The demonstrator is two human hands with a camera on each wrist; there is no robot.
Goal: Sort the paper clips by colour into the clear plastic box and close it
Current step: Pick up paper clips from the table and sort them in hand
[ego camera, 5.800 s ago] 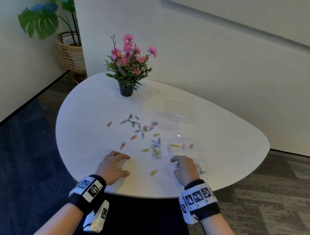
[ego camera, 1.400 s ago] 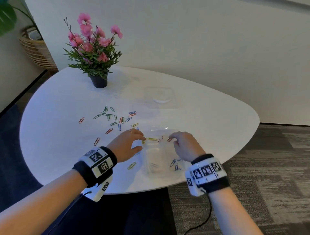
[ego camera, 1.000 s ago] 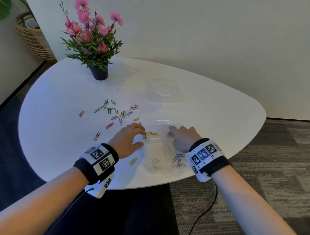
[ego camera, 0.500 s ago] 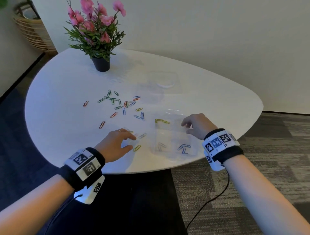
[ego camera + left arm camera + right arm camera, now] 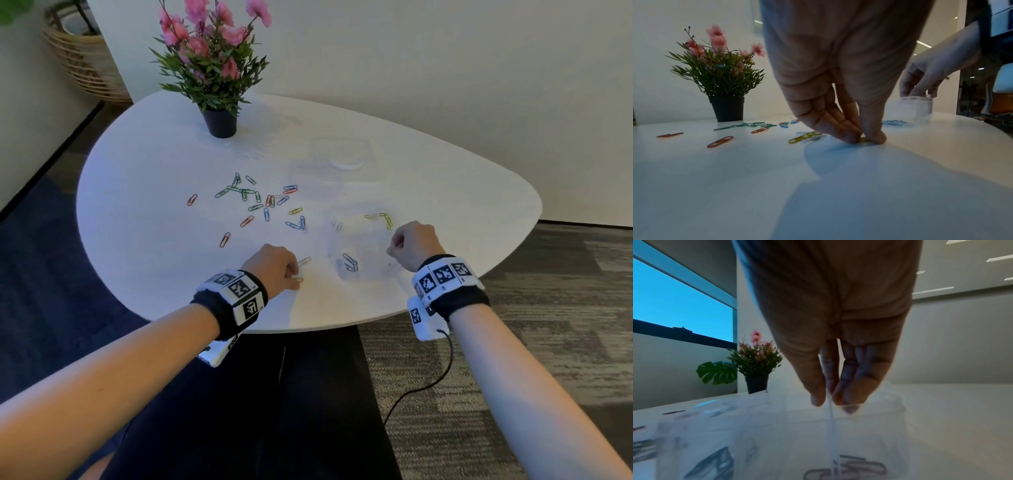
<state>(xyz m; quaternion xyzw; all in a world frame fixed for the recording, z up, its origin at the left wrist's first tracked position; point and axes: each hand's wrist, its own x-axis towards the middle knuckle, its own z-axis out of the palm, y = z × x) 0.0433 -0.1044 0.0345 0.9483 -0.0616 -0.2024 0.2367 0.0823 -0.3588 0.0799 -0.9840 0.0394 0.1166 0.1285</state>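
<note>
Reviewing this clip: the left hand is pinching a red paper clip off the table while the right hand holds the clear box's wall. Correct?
Not quite. The clip pinched by the left hand is yellow, as the left wrist view shows. The right hand does hold the clear box.

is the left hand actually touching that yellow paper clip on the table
Touching. The left wrist view shows the left hand with thumb and fingertips closed on the yellow paper clip, pinching it against the table.

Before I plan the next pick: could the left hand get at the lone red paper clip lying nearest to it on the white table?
Probably yes. The lone red paper clip lies on bare white table beyond the left hand, nothing between them. But its fingertips are pinching a yellow paper clip.
</note>
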